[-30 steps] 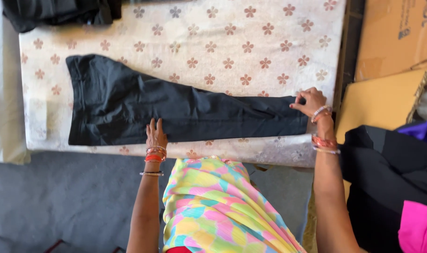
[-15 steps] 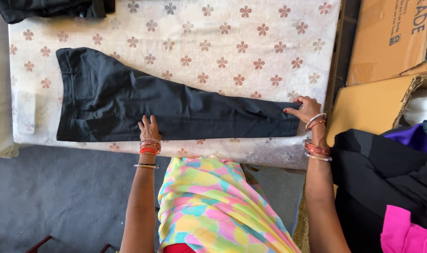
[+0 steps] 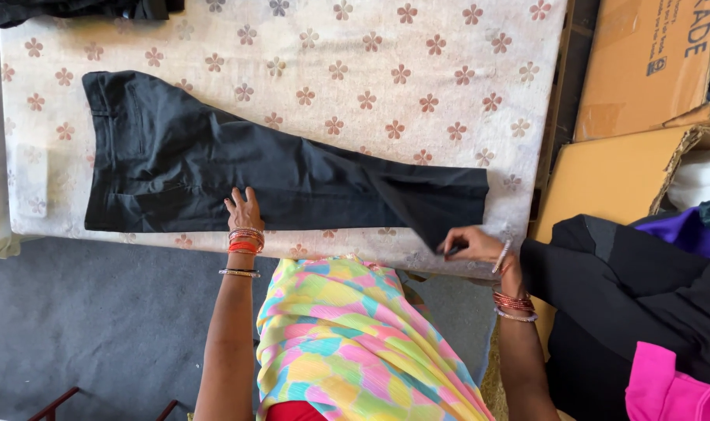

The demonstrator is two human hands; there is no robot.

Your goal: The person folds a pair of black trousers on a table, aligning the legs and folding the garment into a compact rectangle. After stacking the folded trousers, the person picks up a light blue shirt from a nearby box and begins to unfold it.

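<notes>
Cream cloth printed with small reddish-brown flowers covers the padded table point(image 3: 448, 70), the biggest thing in view, which fills the upper part of the head view. Dark grey floor point(image 3: 97, 327) lies below its near edge on the left. On the right stand brown cardboard boxes point(image 3: 643, 70), and in front of them sits a heap of black garments point(image 3: 643, 296) with a purple cloth point(image 3: 686, 234) and a bright pink one point(image 3: 674, 390) tucked among them. Another dark bundle point(image 3: 74, 9) rests at the table's far left corner. A pair of black trousers point(image 3: 238, 168) lies flat across the table, waistband toward the left, legs running to the right, where the hem corner is folded over and pulled off the near edge. The left hand point(image 3: 244, 212) lies open, palm down, pressing the trousers near the middle of their near edge. The right hand point(image 3: 472, 243) is closed in a pinch on the hem corner of the trousers, just past the table's edge. Both wrists carry red and gold bangles point(image 3: 246, 240).
</notes>
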